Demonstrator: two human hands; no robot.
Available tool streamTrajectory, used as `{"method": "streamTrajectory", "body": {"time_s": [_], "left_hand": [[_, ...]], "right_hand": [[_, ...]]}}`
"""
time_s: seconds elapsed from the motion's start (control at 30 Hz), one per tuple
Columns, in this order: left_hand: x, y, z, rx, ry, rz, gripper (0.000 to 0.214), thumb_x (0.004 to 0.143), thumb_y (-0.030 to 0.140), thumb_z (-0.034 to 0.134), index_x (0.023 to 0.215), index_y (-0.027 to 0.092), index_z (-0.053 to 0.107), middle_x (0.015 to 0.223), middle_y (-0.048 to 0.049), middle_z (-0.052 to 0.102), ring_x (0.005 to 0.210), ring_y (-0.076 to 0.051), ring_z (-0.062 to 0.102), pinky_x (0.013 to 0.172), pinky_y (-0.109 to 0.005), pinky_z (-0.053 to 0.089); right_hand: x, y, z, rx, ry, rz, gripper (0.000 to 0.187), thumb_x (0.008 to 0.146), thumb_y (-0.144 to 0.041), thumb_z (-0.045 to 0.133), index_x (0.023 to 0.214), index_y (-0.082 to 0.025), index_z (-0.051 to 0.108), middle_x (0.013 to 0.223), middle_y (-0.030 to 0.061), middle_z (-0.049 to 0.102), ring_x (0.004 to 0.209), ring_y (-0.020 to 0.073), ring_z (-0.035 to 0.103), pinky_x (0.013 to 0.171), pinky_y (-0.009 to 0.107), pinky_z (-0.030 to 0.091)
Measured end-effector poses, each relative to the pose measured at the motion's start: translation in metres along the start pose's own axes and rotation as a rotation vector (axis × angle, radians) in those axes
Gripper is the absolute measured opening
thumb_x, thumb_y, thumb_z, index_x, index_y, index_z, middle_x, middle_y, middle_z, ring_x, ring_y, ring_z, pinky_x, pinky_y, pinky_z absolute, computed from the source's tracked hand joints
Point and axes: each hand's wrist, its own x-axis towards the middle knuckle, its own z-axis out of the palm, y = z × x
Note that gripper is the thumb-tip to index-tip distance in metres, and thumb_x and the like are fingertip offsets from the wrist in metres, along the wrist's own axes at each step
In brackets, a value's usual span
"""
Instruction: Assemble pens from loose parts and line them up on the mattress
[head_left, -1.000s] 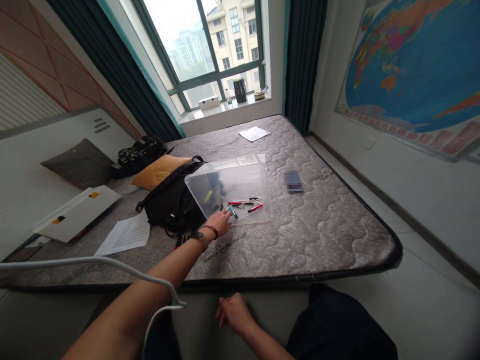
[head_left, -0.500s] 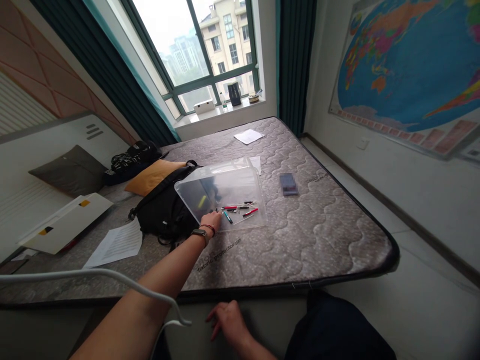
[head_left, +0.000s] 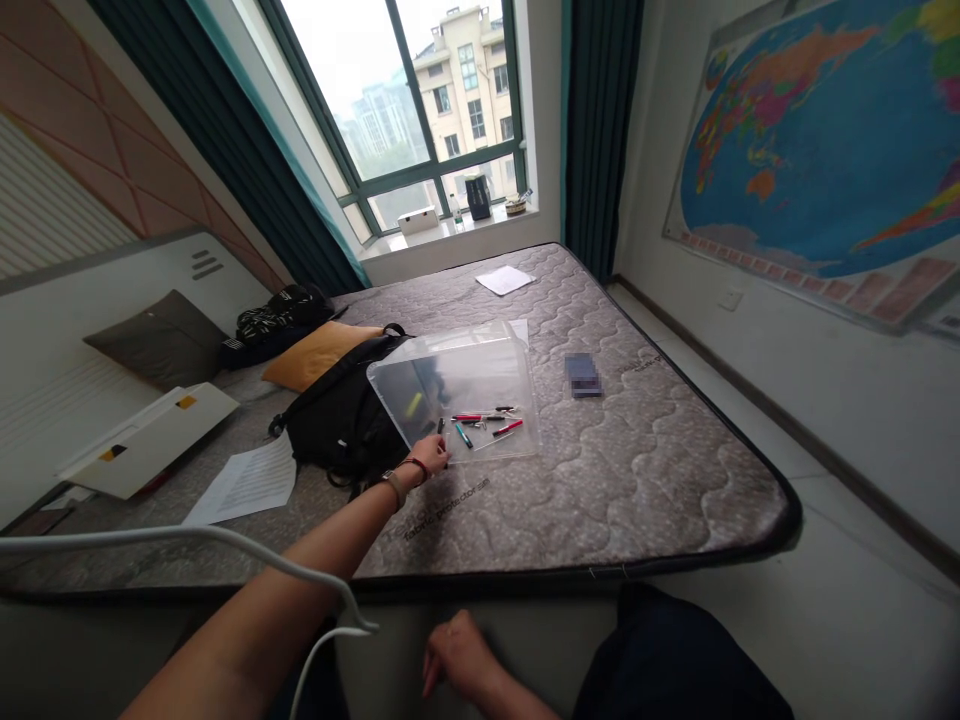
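The left hand's grip (head_left: pixel 430 454) is at the near-left corner of a clear plastic bin (head_left: pixel 474 374), fingers bunched, though whether they pinch anything I cannot tell; the right hand (head_left: pixel 459 652) hangs beyond the mattress's (head_left: pixel 675 490) near edge, its closure unclear. The bin lies well in from that edge, beside a black backpack (head_left: pixel 341 412), with a teal pen (head_left: pixel 463 435) and a red pen (head_left: pixel 508 428) inside.

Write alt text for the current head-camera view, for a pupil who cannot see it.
A person's left hand reaches the near left corner of a clear plastic box with several pens inside, on a mattress. A black bag lies left of the box; the right hand hangs before the mattress.
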Motion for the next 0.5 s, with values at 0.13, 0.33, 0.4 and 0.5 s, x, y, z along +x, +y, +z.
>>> {"method": "streamTrajectory", "body": {"time_s": [0.13,0.33,0.4,0.5], "left_hand": [[-0.034,-0.003,0.004,-0.361,-0.036,0.013,0.021,0.087,0.039,0.055,0.093,0.019,0.051,0.096,-0.0095,0.071,0.087,-0.02,0.07,0.073,-0.032,0.054],[-0.091,-0.02,-0.003,-0.893,-0.041,0.045,0.037,0.088,0.053,0.052,0.105,0.022,0.042,0.114,-0.014,0.066,0.096,-0.022,0.071,0.076,-0.035,0.056],[-0.099,-0.025,-0.006,-0.871,-0.013,0.04,0.043,0.085,0.058,0.052,0.106,0.022,0.045,0.109,-0.0132,0.068,0.091,-0.022,0.072,0.073,-0.034,0.057],[-0.097,-0.03,-0.009,-0.609,0.026,0.024,0.043,0.087,0.059,0.046,0.101,0.019,0.053,0.096,-0.0109,0.071,0.073,-0.019,0.073,0.063,-0.03,0.056]], "right_hand": [[0.002,0.001,-0.002,-0.033,-0.021,-0.001,0.032,0.069,-0.014,0.038,0.039,-0.015,0.052,0.036,0.0019,0.05,0.033,0.0117,0.047,0.045,0.022,0.033],[0.001,0.004,-0.008,-0.096,-0.018,-0.043,0.037,0.073,-0.019,0.039,0.038,-0.014,0.051,0.037,0.0041,0.05,0.036,0.0114,0.048,0.046,0.022,0.035],[0.001,0.007,-0.008,-0.094,0.026,-0.056,0.036,0.073,-0.022,0.04,0.041,-0.014,0.052,0.036,0.0035,0.05,0.036,0.0116,0.049,0.045,0.021,0.035],[0.002,0.012,-0.009,-0.074,0.1,-0.01,0.029,0.071,-0.027,0.042,0.047,-0.015,0.053,0.036,0.0,0.047,0.032,0.013,0.05,0.04,0.02,0.031]]}}
